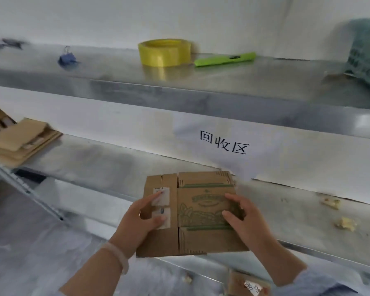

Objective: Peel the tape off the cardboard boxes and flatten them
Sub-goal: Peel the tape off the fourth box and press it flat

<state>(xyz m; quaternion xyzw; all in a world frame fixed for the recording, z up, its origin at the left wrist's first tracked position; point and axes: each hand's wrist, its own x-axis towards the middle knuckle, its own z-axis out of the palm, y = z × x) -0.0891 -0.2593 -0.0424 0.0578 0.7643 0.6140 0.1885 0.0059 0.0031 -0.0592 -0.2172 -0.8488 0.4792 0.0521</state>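
I see the flattened box lying face up at the near edge of the lower metal shelf, its near end sticking out past the lip. My left hand lies on its left panel, forefinger and thumb spread and pressed flat on two white labels; I cannot tell where the other fingers go. My right hand is curled over the box's right edge, fingers and thumb gripping the green-printed panel. A pale bracelet sits on the left wrist.

Far left on the same shelf lies a stack of flattened cardboard; to the right lie two crumpled scraps. A paper sign hangs on the wall behind. The upper shelf carries a blue binder clip, a yellow tape roll, a green cutter just right of it, and a teal basket far right.
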